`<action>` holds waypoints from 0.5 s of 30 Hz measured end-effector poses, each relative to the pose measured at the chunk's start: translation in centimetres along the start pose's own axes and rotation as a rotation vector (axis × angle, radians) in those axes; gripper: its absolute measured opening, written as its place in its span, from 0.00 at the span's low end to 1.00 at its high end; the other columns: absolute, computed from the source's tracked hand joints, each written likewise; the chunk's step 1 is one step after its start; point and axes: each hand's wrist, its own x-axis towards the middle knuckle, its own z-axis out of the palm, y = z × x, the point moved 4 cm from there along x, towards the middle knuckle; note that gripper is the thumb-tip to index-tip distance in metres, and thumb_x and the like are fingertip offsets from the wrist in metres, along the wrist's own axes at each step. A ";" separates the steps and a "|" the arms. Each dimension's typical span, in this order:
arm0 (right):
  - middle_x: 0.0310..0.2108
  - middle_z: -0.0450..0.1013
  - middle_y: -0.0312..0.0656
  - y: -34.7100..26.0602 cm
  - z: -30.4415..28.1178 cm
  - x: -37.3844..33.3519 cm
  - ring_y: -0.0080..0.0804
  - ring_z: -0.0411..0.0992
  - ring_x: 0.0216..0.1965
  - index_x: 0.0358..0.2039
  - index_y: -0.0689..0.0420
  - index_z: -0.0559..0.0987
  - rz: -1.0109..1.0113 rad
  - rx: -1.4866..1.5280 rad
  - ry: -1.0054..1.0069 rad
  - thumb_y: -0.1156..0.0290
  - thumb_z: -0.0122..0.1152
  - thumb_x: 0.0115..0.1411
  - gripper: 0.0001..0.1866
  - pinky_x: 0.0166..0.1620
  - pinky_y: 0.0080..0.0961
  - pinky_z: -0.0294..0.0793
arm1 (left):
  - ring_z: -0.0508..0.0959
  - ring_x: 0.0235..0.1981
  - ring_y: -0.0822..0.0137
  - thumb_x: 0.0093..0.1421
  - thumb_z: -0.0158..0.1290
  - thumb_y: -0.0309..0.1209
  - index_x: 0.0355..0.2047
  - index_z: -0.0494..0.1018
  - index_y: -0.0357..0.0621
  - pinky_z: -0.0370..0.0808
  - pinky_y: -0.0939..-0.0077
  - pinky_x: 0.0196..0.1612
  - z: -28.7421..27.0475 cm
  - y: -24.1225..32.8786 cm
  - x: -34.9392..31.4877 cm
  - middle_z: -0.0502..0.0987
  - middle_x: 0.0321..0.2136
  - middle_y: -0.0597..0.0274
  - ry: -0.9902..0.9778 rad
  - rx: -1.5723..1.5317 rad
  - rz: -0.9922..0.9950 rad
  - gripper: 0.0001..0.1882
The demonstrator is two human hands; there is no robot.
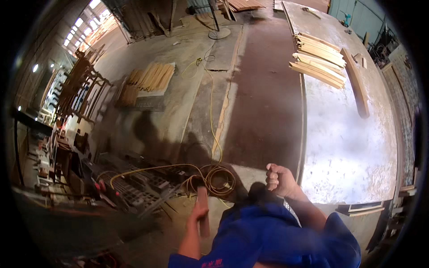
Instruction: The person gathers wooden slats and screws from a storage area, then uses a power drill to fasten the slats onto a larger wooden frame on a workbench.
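Observation:
My left hand (pixel 199 211) is closed around a short, flat wooden board (pixel 203 194) low in the middle of the view. The board's ends stick out above and below my fingers. To the right, my right hand (pixel 279 180) is curled into a loose fist beside the near left edge of the long pale-topped table (pixel 344 152); nothing shows in it. A coiled yellow hose (pixel 219 178) lies on the floor just beyond my left hand.
Light wooden strips (pixel 319 58) and a long beam (pixel 355 85) lie on the table. Another stack of wooden strips (pixel 152 77) sits on the floor at the left. A dark slatted rack (pixel 138 183) stands near left. Wooden furniture frames (pixel 80 89) line the far left.

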 end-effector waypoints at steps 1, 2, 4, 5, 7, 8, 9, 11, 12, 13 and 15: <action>0.18 0.56 0.25 -2.5 1.6 1.9 0.18 0.50 0.17 0.36 0.48 0.73 -0.063 -0.048 0.073 0.69 0.53 0.65 0.01 0.21 0.18 0.51 | 0.78 0.51 0.44 0.57 0.59 0.34 0.62 0.66 0.38 0.73 0.51 0.51 -5.5 6.0 2.9 0.77 0.48 0.37 0.078 -0.145 0.105 0.33; 0.18 0.56 0.25 -4.9 2.2 3.1 0.18 0.49 0.17 0.36 0.48 0.73 -0.108 -0.066 0.110 0.68 0.53 0.65 0.01 0.21 0.18 0.51 | 0.81 0.48 0.49 0.53 0.61 0.32 0.53 0.70 0.34 0.76 0.56 0.49 -9.3 15.1 4.4 0.80 0.45 0.42 0.031 -0.161 0.139 0.28; 0.18 0.55 0.24 -7.2 4.4 7.6 0.18 0.49 0.17 0.34 0.48 0.73 -0.079 -0.056 0.034 0.67 0.54 0.64 0.02 0.20 0.19 0.51 | 0.82 0.39 0.55 0.45 0.73 0.39 0.45 0.74 0.32 0.79 0.61 0.42 -16.5 18.6 10.6 0.81 0.39 0.46 0.305 -0.260 0.346 0.32; 0.18 0.55 0.24 -9.3 4.6 9.6 0.18 0.49 0.17 0.33 0.48 0.73 -0.116 -0.030 0.002 0.67 0.54 0.64 0.03 0.20 0.19 0.51 | 0.81 0.35 0.60 0.45 0.73 0.40 0.44 0.73 0.30 0.79 0.62 0.39 -19.1 26.1 11.8 0.81 0.37 0.47 0.267 -0.298 0.404 0.33; 0.18 0.55 0.24 -11.0 7.7 14.9 0.18 0.49 0.17 0.32 0.49 0.74 -0.094 -0.161 0.063 0.63 0.56 0.65 0.06 0.20 0.19 0.50 | 0.79 0.36 0.66 0.49 0.72 0.39 0.45 0.74 0.34 0.77 0.64 0.38 -23.9 30.7 16.8 0.79 0.35 0.57 0.153 -0.451 0.522 0.29; 0.18 0.55 0.24 -11.7 9.2 17.0 0.18 0.49 0.17 0.33 0.49 0.74 -0.076 -0.218 0.182 0.63 0.56 0.65 0.06 0.20 0.19 0.51 | 0.78 0.35 0.67 0.50 0.71 0.38 0.45 0.74 0.35 0.76 0.64 0.37 -24.7 32.3 17.9 0.79 0.35 0.58 0.118 -0.575 0.492 0.28; 0.18 0.55 0.24 -13.6 10.9 19.2 0.18 0.50 0.17 0.33 0.50 0.74 -0.079 -0.291 0.294 0.62 0.56 0.66 0.07 0.20 0.19 0.51 | 0.78 0.34 0.68 0.50 0.71 0.38 0.44 0.74 0.36 0.76 0.65 0.36 -26.2 35.8 18.7 0.78 0.34 0.60 0.087 -0.706 0.487 0.26; 0.18 0.57 0.25 -16.9 14.2 24.2 0.18 0.52 0.17 0.39 0.52 0.78 -0.055 -0.392 0.220 0.60 0.58 0.67 0.10 0.20 0.20 0.52 | 0.77 0.33 0.68 0.52 0.70 0.37 0.44 0.75 0.37 0.76 0.65 0.35 -29.2 40.8 21.5 0.78 0.34 0.62 0.085 -0.878 0.466 0.24; 0.18 0.57 0.25 -18.4 17.6 26.7 0.17 0.52 0.17 0.40 0.53 0.78 -0.039 -0.470 0.232 0.59 0.59 0.67 0.11 0.19 0.20 0.52 | 0.77 0.33 0.68 0.53 0.70 0.36 0.44 0.75 0.37 0.76 0.65 0.35 -30.9 42.4 23.1 0.78 0.34 0.62 0.116 -0.918 0.436 0.24; 0.18 0.57 0.25 -20.4 20.4 29.0 0.17 0.52 0.17 0.42 0.54 0.79 -0.041 -0.552 0.245 0.59 0.59 0.67 0.12 0.19 0.20 0.51 | 0.77 0.32 0.68 0.54 0.69 0.35 0.45 0.74 0.37 0.75 0.65 0.35 -33.2 44.7 24.5 0.78 0.35 0.63 0.138 -0.958 0.423 0.23; 0.28 0.71 0.34 -23.4 23.8 33.6 0.23 0.68 0.28 0.54 0.60 0.78 0.035 -0.800 0.047 0.56 0.61 0.67 0.23 0.30 0.26 0.68 | 0.77 0.31 0.68 0.53 0.69 0.33 0.42 0.75 0.37 0.75 0.66 0.33 -36.5 47.1 27.1 0.78 0.33 0.63 0.135 -1.048 0.350 0.21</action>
